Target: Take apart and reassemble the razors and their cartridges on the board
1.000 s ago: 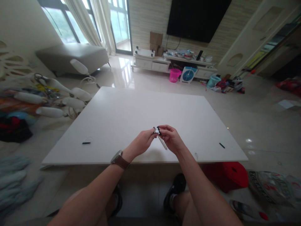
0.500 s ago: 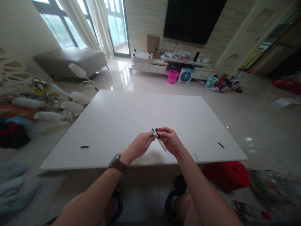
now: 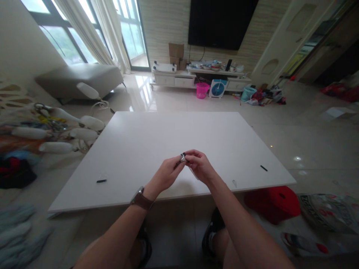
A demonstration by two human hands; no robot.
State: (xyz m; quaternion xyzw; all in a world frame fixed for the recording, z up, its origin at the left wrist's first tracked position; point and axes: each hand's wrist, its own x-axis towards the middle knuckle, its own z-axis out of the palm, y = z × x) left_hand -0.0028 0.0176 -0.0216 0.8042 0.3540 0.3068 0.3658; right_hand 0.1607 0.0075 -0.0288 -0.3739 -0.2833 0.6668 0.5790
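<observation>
Over the near middle of a white table, my left hand and my right hand meet fingertip to fingertip. Both pinch a small silver and black object between them. A thin white stick-like part runs down from it under my right palm, mostly hidden. A brown-strapped watch sits on my left wrist. What the small object is, I cannot make out.
A small black piece lies on the table at the left, another black piece at the right edge. A red stool stands on the floor beside the right corner. White bottle-like items and clutter lie left. My shoes are under the table edge.
The view has tilted and drifted, so the table sits lower and more centred. My hands stay together on the small object; the white stick is more hidden under my right hand.
</observation>
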